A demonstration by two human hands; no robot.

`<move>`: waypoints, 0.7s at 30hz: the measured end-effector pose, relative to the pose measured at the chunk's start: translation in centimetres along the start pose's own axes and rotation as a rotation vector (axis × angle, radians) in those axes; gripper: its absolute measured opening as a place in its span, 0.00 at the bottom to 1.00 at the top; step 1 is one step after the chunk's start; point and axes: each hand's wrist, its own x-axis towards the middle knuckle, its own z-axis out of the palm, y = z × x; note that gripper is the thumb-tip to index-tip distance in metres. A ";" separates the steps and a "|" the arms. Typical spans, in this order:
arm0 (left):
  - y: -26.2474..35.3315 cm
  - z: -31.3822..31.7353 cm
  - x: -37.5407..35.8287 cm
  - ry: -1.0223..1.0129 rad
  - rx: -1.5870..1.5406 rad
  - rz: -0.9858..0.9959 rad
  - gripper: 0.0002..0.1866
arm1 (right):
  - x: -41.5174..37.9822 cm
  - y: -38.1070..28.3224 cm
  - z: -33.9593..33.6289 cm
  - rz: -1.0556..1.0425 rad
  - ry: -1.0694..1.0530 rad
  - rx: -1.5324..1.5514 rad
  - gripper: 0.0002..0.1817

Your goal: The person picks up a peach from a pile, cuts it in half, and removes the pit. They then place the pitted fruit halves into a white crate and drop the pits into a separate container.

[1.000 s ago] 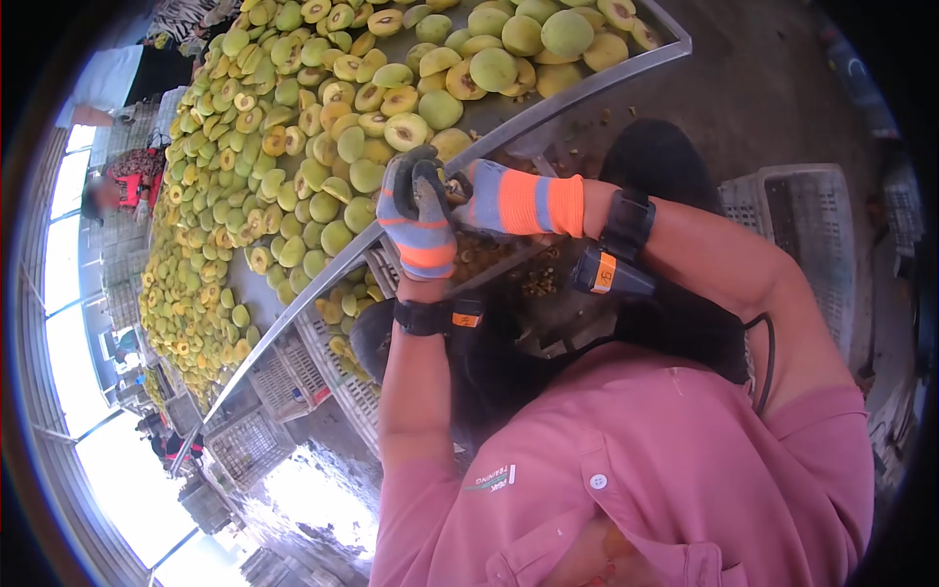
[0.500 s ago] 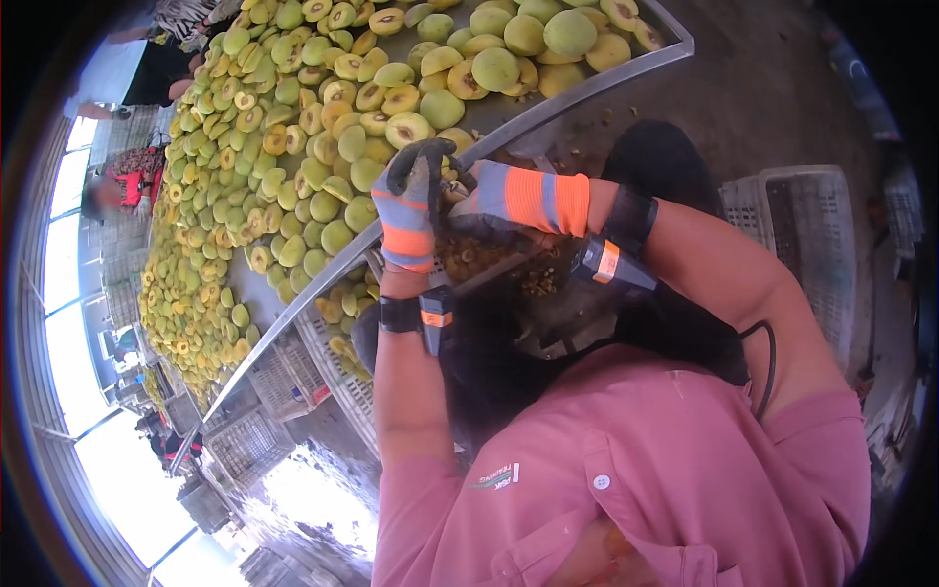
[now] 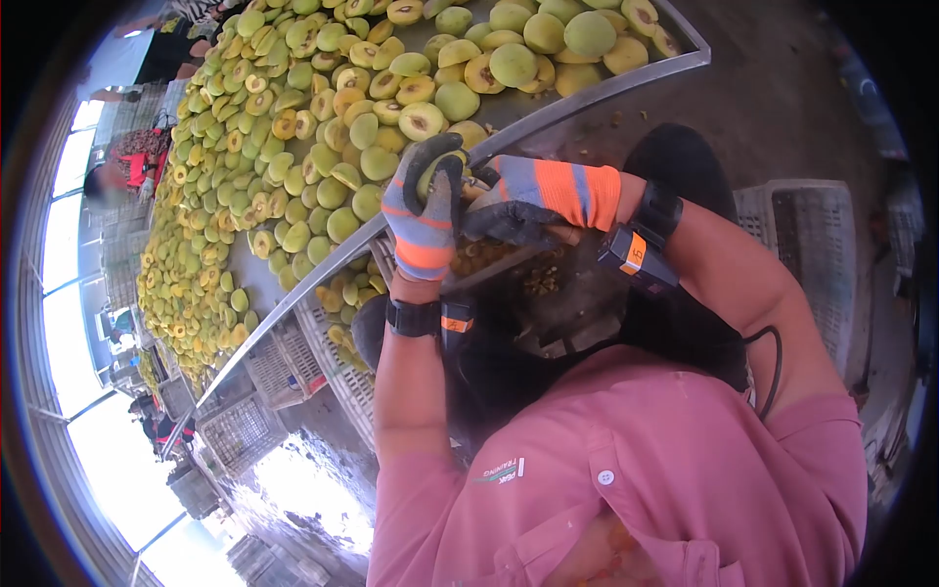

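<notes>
My left hand [image 3: 428, 201], in a grey and orange glove with dark fingers, is closed round a green fruit [image 3: 430, 174] just inside the table's metal rim [image 3: 337, 262]. Close on its right, my right hand [image 3: 523, 201], gloved alike, has its fingers curled at the fruit's side. A small brownish handle-like piece [image 3: 565, 235] shows at the right palm; the rest of what that hand holds is hidden. Many halved green-yellow fruits [image 3: 421, 120] with brown centres lie on the table beyond both hands.
White plastic crates [image 3: 284, 367] stand below the rim at the left, and another crate [image 3: 817, 254] is at the right. A co-worker in red [image 3: 137, 171] is at the far left. Fruit scraps [image 3: 541, 279] lie below my hands.
The view has shifted slightly. My left hand has turned, and its fingers now wrap round a green fruit that shows more clearly. My right hand stays close beside it.
</notes>
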 end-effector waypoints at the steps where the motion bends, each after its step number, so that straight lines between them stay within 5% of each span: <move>1: 0.2 -0.1 0.0 -0.006 -0.001 0.001 0.10 | -0.4 0.8 0.5 -0.113 0.042 -0.032 0.11; 3: 0.8 -0.6 -0.1 -0.028 -0.037 -0.026 0.11 | -0.7 0.6 0.5 -0.092 0.017 -0.002 0.12; 5: 1.3 -0.7 0.0 -0.041 -0.088 -0.052 0.11 | -0.8 -1.0 0.1 0.187 -0.120 0.116 0.11; 8: 1.6 -0.3 0.1 0.007 -0.111 -0.072 0.11 | -0.3 0.1 -0.4 0.079 -0.166 0.191 0.11; 10: 0.8 0.8 -0.1 0.086 -0.106 -0.136 0.12 | -1.1 -3.5 2.0 0.233 0.038 -0.478 0.11; 12: 1.2 1.2 -0.1 0.081 -0.075 -0.138 0.12 | -1.3 -4.3 3.4 0.327 0.302 -0.529 0.10; 14: 1.4 1.0 0.0 0.049 -0.070 -0.108 0.11 | -1.0 0.5 1.4 0.006 0.226 -0.027 0.09; 16: 1.3 0.6 0.1 0.017 -0.095 -0.050 0.11 | -0.6 1.1 0.3 -0.071 0.056 0.180 0.10; 18: 1.8 0.5 -0.2 0.043 -0.098 -0.041 0.11 | -0.5 0.5 -0.9 0.090 -0.191 0.115 0.14; 21: 2.2 0.3 0.0 0.037 -0.125 -0.063 0.11 | -1.2 -0.9 -0.2 0.249 -0.178 0.273 0.15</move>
